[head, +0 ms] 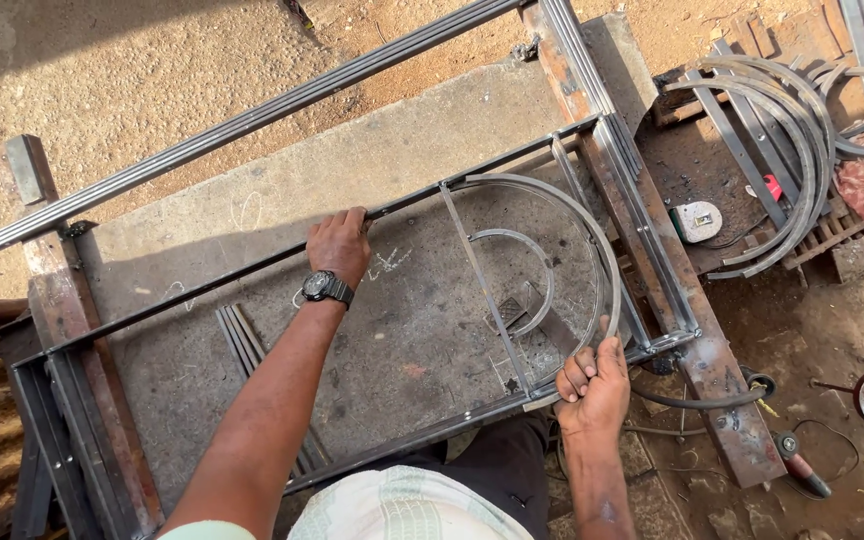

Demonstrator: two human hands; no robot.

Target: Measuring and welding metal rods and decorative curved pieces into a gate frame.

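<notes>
- While the frame (512,160) lies flat on the steel table (282,215), both hands grip it from opposite sides.
- Left hand (339,245), with a black watch (326,287) on its wrist, has its fingers curled over the frame's far rail.
- Right hand (592,385) is closed in a fist on the lower end of the big arc (582,225), at the near rail.
- Small arc (532,262) sits inside the big one, beside an upright bar (482,280).
- Loose strips (239,340) lie on the table under the left forearm.
- Curved bars (787,120) are piled to the right, well apart from the hands.
</notes>
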